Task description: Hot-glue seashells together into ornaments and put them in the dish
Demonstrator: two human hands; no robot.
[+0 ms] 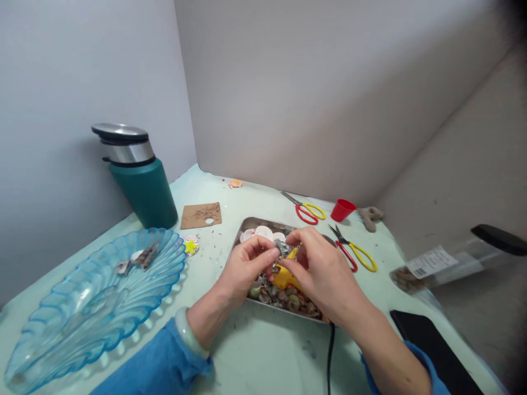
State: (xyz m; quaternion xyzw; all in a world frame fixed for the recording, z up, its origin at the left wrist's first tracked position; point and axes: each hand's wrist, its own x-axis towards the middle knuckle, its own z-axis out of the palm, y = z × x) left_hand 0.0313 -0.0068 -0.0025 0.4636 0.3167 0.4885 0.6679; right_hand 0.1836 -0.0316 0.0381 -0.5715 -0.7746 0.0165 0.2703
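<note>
Over a metal tray (284, 311), my left hand (241, 269) and my right hand (319, 266) come together with bent fingers. Between their fingertips is a small grey-green piece (283, 248), perhaps a shell; both hands pinch it, though the fingers partly cover it. Below them, a yellow glue gun (282, 278) lies in the tray, partly hidden by my right hand. A black cord (331, 351) runs from the tray towards me. Small snail shells (293, 303) fill the near side of the tray, and white round shells (263, 232) lie at its far side.
On the left stand a blue scalloped dish (102, 304) holding small pieces and a green bottle (144, 192). Cardboard (193, 216) lies behind. To the right are two pairs of scissors (307, 211), a red cup (342, 210), a clear container (444, 266) and a black phone-like slab (432, 351).
</note>
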